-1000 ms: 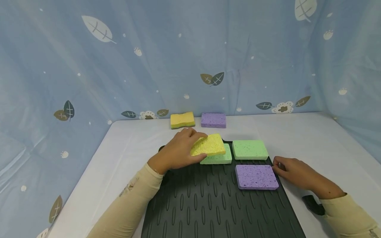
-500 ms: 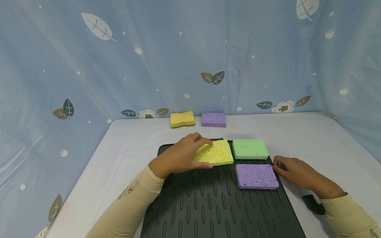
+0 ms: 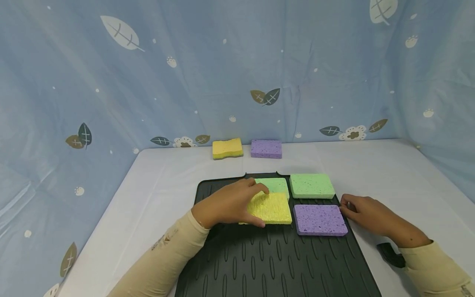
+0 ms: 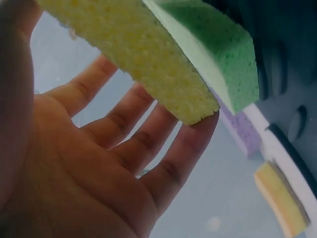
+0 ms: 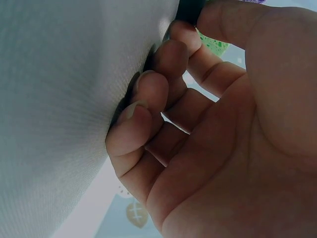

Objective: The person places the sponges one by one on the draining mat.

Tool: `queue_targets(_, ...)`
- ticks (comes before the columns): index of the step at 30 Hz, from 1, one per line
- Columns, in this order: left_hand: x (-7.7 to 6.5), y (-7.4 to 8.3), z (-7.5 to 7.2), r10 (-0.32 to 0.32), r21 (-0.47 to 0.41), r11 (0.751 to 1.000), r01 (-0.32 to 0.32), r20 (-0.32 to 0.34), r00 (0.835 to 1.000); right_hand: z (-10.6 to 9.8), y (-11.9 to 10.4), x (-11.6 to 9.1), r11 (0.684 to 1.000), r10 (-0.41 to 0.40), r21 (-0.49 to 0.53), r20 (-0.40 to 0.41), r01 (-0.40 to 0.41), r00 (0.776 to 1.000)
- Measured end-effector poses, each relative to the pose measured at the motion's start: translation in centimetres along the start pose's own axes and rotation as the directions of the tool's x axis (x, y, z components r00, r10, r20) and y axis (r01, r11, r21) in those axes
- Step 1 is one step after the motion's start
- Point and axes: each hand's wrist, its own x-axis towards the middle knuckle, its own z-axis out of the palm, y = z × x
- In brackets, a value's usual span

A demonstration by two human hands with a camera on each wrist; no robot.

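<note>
a mat (image 3: 274,268) lies on the table (image 3: 163,169) before the curtain (image 3: 222,74). behind the mat, one sponge (image 3: 227,149) lies left of a second sponge (image 3: 266,149). on the mat, a third sponge (image 3: 275,185) lies left of a fourth sponge (image 3: 311,186). before them, a fifth sponge (image 3: 272,208), in the left hand (image 3: 231,204), is left of a sixth sponge (image 3: 320,220). the right hand (image 3: 365,212) rests at the mat's right edge.

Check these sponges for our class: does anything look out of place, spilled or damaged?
Nothing looks spilled or visibly damaged. The back yellow sponge and back purple sponge might seem out of place: they lie on the white table beyond the dark mat, while the right green sponge and front purple sponge lie on it.
</note>
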Motion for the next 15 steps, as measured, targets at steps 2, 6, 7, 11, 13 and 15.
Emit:
queue_targets(2,0.1,0.1,0.3,0.006,0.010,1.000,-0.006,0.005,1.000,0.0,0.0,0.0,1.000,-0.003,0.001,0.000,0.003,1.000)
queue_targets(6,0.2,0.4,0.8,0.029,0.028,0.999,-0.029,0.010,1.000,0.0,0.1,0.0,1.000,-0.003,0.001,-0.001,0.003,1.000)
queue_targets(7,0.2,0.4,0.9,0.032,0.031,0.999,-0.033,0.013,0.999,0.0,0.1,0.0,1.000,-0.005,0.001,-0.001,0.005,1.000)
queue_targets(11,0.3,0.6,1.2,0.036,0.048,0.998,-0.038,0.031,0.999,0.0,0.1,0.1,1.000,-0.009,0.002,-0.001,0.009,1.000)
queue_targets(13,0.3,0.7,1.4,0.032,0.058,0.998,-0.035,0.046,0.998,0.0,0.1,0.0,1.000,-0.002,0.004,0.001,0.002,1.000)
queue_targets(15,0.4,0.7,1.6,0.030,0.071,0.997,-0.034,0.061,0.998,0.0,0.1,0.0,1.000,-0.004,0.005,0.001,0.004,1.000)
